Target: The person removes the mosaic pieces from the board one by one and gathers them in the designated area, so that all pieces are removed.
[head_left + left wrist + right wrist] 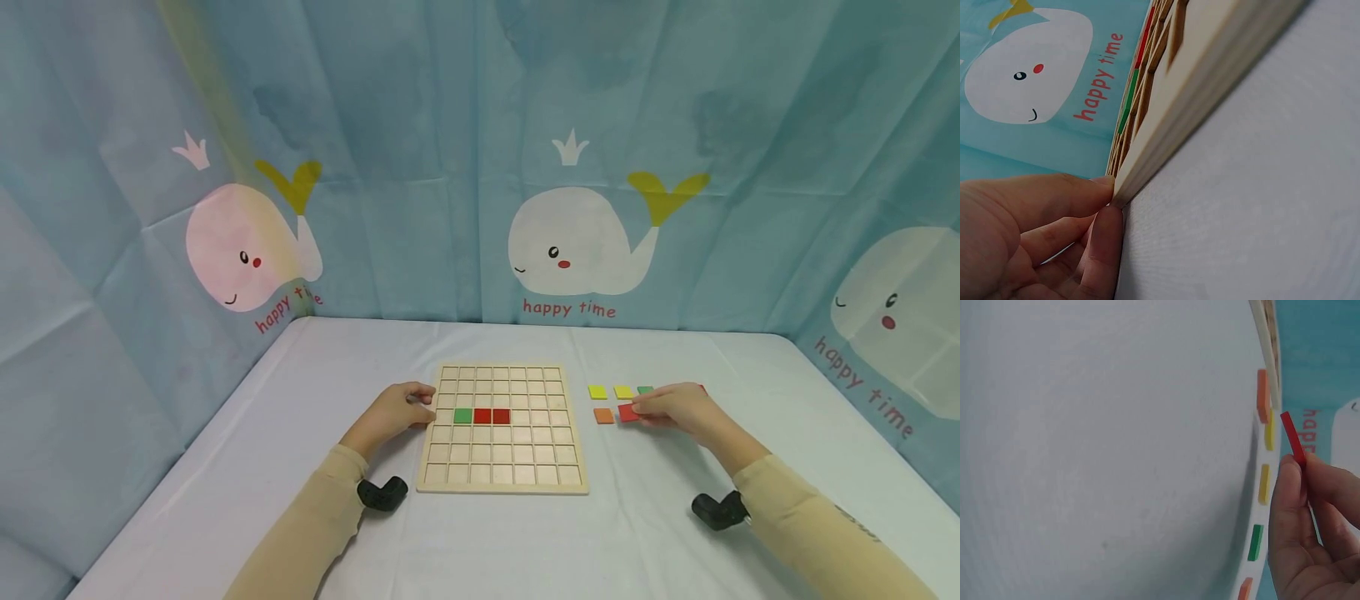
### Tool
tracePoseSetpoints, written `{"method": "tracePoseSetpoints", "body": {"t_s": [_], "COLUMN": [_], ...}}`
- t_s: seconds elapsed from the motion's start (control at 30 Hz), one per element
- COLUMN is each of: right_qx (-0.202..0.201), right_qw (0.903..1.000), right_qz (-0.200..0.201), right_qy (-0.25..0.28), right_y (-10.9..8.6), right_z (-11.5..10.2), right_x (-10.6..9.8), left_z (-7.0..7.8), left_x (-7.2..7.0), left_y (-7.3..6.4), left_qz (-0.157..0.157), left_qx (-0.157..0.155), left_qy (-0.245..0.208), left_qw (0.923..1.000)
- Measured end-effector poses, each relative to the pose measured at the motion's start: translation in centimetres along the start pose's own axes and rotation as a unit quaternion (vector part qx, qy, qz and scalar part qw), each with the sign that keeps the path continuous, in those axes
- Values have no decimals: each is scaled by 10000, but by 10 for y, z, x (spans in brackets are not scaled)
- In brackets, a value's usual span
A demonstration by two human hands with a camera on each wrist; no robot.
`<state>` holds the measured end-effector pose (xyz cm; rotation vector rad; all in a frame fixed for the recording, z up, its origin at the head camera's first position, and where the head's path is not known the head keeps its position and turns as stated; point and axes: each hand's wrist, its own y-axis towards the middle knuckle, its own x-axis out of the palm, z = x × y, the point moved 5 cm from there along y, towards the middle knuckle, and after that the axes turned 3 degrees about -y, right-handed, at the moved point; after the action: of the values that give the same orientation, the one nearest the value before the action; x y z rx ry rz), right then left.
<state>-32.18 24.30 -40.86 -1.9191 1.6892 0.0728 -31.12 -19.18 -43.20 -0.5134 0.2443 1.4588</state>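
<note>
A wooden grid board (525,457) lies flat on the table. One green tile (463,416) and two red tiles (492,416) sit side by side in one of its rows. At the board's left edge my left hand (397,412) holds the rim between thumb and finger, closer in the left wrist view. To the right of the board, my right hand (678,408) pinches a red square tile (1293,439) by one end. In the right wrist view this tile is tilted and raised off the table.
Loose tiles lie right of the board: an orange tile (603,416), two yellow tiles (597,392) and a green tile (645,390). A reddish tile (1245,589) lies beyond the green one, mostly hidden by my right hand in the head view. A whale-print curtain (420,233) hangs behind the table.
</note>
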Motion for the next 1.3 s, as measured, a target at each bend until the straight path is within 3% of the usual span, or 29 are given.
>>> {"method": "tracePoseSetpoints", "body": {"t_s": [0.3, 0.67, 1.3], "right_qx": [137, 196, 166], "right_qw": [9995, 9992, 9966], "right_qz": [22, 262, 557], "right_qy": [272, 227, -592], "right_y": [5, 4, 6], "right_z": [6, 5, 3], "right_x": [-3, -2, -1], "left_z": [-1, 0, 0], "left_x": [0, 1, 0], "left_y": [0, 0, -1], "left_qz": [9, -3, 8], "left_qx": [-11, -15, -37], "left_qy": [66, 9, 26], "left_qw": [10000, 10000, 10000]}}
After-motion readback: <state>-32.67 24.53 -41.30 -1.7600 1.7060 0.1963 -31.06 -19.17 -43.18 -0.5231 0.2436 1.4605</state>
